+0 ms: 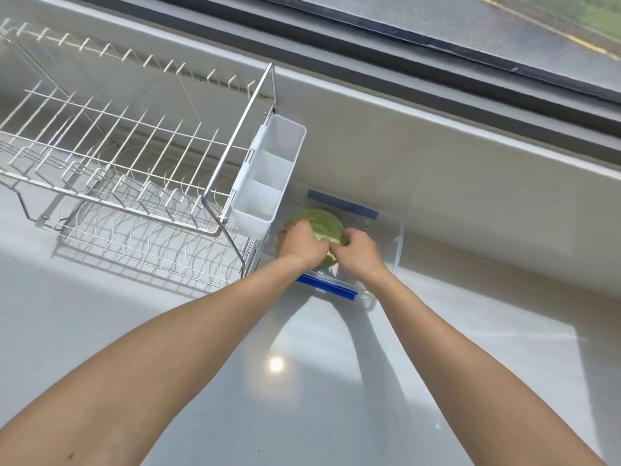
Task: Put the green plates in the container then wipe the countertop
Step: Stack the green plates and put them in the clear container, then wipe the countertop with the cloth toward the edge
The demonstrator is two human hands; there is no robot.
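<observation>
- Lowering a stack of green plates [322, 225] into the clear container [398, 243], which is sitting on the table [302, 381] just beside the dish rack [127, 169] and close under the window ledge.
- Gripping with both hands at once: left hand [302, 245] curled over the near left rim, right hand [358, 252] pinching the near right rim, fingertips of the two nearly meeting over the stack.
- Resting, as far as can be told, already inside the container walls; impossible to say whether the stack is touching the floor of it yet.
- Judging the plates as stiff, light plastic: thin rims, concentric ridges, a slight sheen, so probably slick under dry fingers and apt to slide over one another if tilted.
- Taking hold best at opposite rims, thumbs on top and fingers underneath, keeping the stack level so that no plate is skating off.
- Treating the container as light too, with thin see-through walls and blue clips [327, 287] at the ends; likely to be shifting on the glossy table if pushed sideways.
- Minding the white cutlery holder [268, 176] hanging off the rack, close above the left hand.
- Leaving the wiping step not yet begun; no cloth showing in view.
</observation>
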